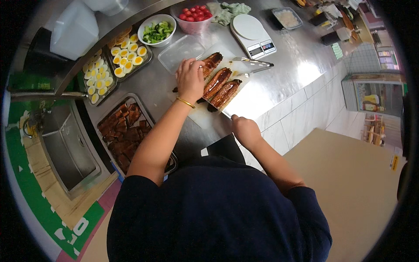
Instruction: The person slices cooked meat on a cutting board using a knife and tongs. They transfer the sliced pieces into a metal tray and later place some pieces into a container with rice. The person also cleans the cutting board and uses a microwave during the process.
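Several glossy browned eel-like fillets (pixel 217 81) lie side by side on a white cutting board (pixel 198 115) on the steel counter. My left hand (pixel 191 78), with a gold bangle at the wrist, rests on the left part of the fillets, its fingertips at the farthest one. In my right hand (pixel 246 130) is the handle of a knife (pixel 226 114), its blade reaching up-left to the near fillets; much of the blade is hidden. Metal tongs (pixel 257 65) lie at the board's far right edge.
A tray of dark cut pieces (pixel 122 137) stands left, near a sink (pixel 67 147). Trays of halved eggs (pixel 126 59), a bowl of chopped greens (pixel 157 32), a bowl of cherry tomatoes (pixel 193 24), a clear lid (pixel 180 54) and a kitchen scale (pixel 253 36) stand beyond.
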Available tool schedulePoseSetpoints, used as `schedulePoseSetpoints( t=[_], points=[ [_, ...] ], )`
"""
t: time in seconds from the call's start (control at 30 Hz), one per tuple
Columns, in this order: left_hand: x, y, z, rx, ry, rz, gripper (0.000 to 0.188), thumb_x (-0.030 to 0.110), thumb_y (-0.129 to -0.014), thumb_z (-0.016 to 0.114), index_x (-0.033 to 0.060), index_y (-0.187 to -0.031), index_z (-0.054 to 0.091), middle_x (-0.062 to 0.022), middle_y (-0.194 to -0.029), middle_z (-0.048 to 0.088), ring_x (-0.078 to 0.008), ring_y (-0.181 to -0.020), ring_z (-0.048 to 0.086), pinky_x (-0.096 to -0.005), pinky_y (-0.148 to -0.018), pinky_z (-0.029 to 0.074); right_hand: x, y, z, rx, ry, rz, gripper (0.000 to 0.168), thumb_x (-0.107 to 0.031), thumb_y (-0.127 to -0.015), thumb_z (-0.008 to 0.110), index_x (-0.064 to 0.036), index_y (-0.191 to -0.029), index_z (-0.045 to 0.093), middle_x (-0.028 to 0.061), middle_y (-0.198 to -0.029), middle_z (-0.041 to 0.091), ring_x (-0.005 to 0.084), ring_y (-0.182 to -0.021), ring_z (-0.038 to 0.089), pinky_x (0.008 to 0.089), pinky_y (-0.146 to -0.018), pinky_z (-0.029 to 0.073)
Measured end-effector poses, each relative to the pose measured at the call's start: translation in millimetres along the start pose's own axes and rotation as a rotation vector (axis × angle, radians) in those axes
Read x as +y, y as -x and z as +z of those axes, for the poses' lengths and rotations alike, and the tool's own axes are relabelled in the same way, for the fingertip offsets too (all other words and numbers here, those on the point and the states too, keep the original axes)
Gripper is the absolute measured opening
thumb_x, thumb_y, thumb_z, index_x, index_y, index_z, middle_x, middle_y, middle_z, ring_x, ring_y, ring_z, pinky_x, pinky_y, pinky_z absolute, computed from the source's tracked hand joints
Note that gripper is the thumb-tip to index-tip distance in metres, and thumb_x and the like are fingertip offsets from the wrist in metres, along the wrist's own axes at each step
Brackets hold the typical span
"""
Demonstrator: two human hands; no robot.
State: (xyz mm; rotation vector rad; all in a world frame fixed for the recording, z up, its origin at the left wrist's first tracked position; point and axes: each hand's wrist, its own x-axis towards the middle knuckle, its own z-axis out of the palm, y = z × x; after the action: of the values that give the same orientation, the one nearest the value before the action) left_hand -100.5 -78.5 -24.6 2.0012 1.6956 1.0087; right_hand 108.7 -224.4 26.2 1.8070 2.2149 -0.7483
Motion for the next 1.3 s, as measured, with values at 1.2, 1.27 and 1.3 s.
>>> schedulePoseSetpoints(
  t=[1.2, 1.27, 1.3],
  points=[
    [18.3, -57.4, 29.5, 0.004, 0.335, 0.098, 0.020, 0.009, -0.091, 0.062, 0.0054, -0.110, 0.061, -0.0137, -0.113, 0.064, -0.0363, -0.109, 0.059, -0.0443, -0.096, 0.045, 37.5, -7.0, -61.2, 0.044, -0.059, -0.040, 0.015, -0.009, -0.090, 0.051, -0.002, -0.100, 0.060, 0.0211, -0.088, 0.070, 0.0388, -0.079, 0.071, 0.0464, -0.067, 0.058],
    [35.3, -65.3, 25.2, -0.024, 0.320, 0.108, 0.020, 0.009, -0.091, 0.062, 0.0054, -0.110, 0.060, -0.0137, -0.113, 0.064, -0.0359, -0.110, 0.058, -0.0446, -0.097, 0.044, 42.8, -5.9, -68.2, 0.063, -0.079, -0.033, 0.015, -0.009, -0.090, 0.052, -0.002, -0.100, 0.061, 0.0209, -0.089, 0.070, 0.0388, -0.079, 0.070, 0.0468, -0.070, 0.057],
    [38.8, -72.5, 25.4, -0.024, 0.310, 0.121, 0.020, 0.009, -0.091, 0.062, 0.0054, -0.110, 0.060, -0.0137, -0.114, 0.064, -0.0357, -0.111, 0.058, -0.0447, -0.098, 0.044, 43.8, -9.3, -71.8, 0.044, -0.074, -0.026, 0.015, -0.009, -0.090, 0.052, -0.002, -0.100, 0.061, 0.0210, -0.090, 0.070, 0.0387, -0.079, 0.070, 0.0469, -0.071, 0.057]
  ],
)
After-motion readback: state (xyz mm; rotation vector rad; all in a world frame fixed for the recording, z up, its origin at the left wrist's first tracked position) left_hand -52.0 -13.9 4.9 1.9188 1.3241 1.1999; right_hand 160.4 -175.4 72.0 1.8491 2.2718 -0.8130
